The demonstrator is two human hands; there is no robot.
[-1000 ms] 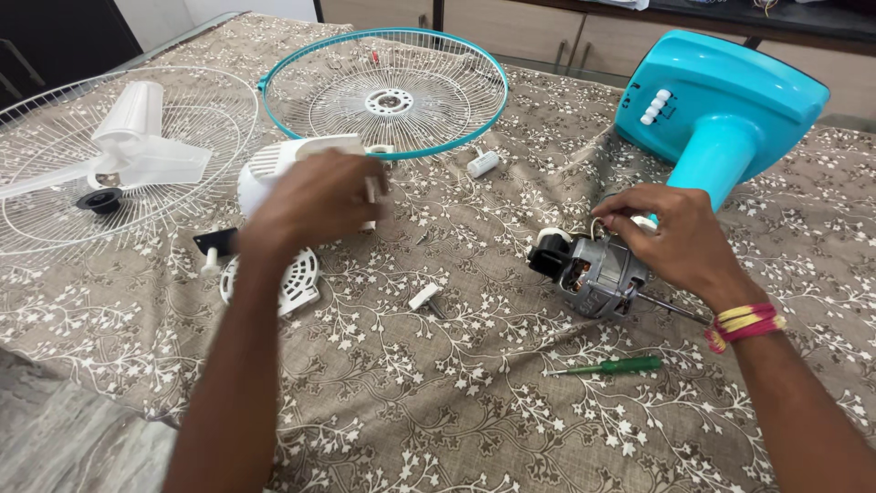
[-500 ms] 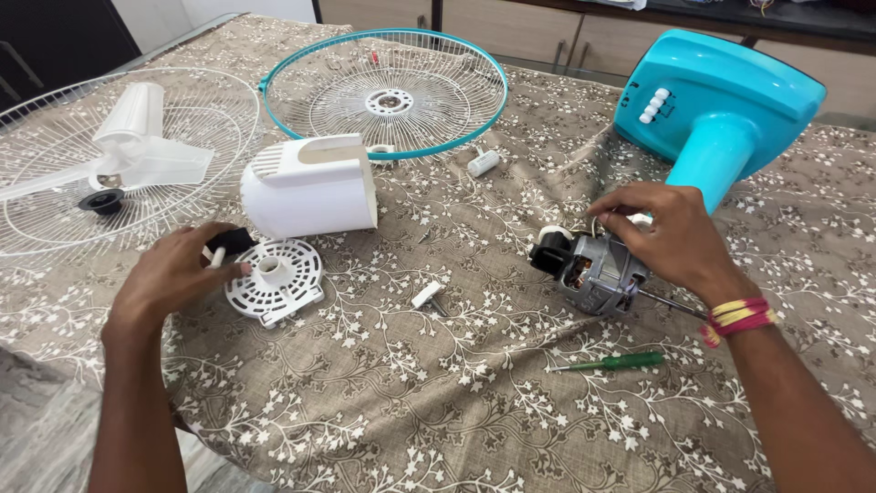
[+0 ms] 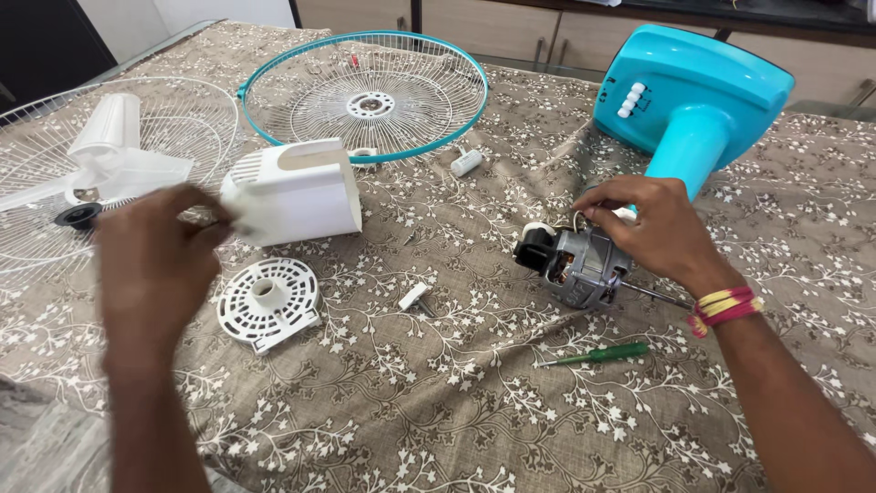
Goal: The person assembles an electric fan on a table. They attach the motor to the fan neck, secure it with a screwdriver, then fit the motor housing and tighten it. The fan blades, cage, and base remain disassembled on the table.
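Table cover: a brown cloth with a white floral print (image 3: 438, 411) spreads over the whole surface and bears everything below.
White grille: a round white wire fan guard (image 3: 182, 100) lies flat at the far left and holds a white three-blade plastic fan blade (image 3: 114, 160) and a small black round cap (image 3: 78, 216).
Teal grille: a round wire fan guard with a teal rim (image 3: 365, 96) lies flat at the back, with only its own white hub at the centre.
Fan stand: a teal plastic base and neck with white push buttons (image 3: 693, 91) lies tipped on its side at the far right.
Housing: a white plastic motor cover with vent slots (image 3: 297, 194) lies on its side between the two grilles and the left hand.
Left hand: the left hand (image 3: 151, 265) is raised above the cloth and blurred; whether it grips anything I cannot tell.
Right hand: the right hand (image 3: 652, 228) has its fingers curled down, pinching the top of the motor.
Motor: a grey metal fan motor with a black end and thin shaft (image 3: 570, 260) rests on the cloth at centre right, just below the stand's neck.
Vent disc: a round white slotted plastic plate (image 3: 267, 303) lies just beside the left hand.
Screwdriver: a green-handled screwdriver (image 3: 598, 354) lies near the motor, toward the viewer.
Small parts: a small white plastic clip (image 3: 415, 298) lies mid-cloth; a small white cylinder (image 3: 466, 162) lies by the teal rim.
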